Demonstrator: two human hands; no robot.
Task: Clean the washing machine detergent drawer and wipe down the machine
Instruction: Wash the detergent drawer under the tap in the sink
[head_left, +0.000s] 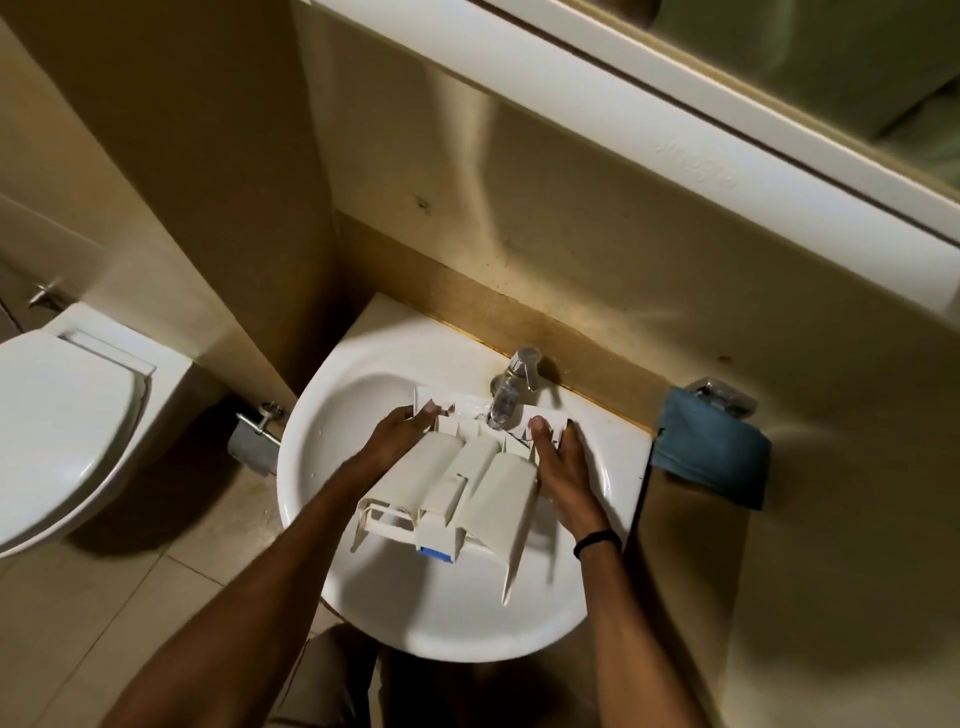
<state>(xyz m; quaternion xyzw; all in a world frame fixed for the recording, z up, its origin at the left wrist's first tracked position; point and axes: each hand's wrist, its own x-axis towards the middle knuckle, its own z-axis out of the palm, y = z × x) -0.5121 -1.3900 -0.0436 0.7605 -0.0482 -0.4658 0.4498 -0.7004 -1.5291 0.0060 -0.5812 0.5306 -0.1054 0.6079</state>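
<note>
We count one detergent drawer (467, 483) and two hands on it, a left hand (400, 431) and a right hand (561, 467). We see one sink (363, 364), one tap (514, 384) and one toilet (57, 415). There is one blue cloth (711, 452), one black wristband (597, 540) and one wall-mounted roll holder (254, 436).
</note>
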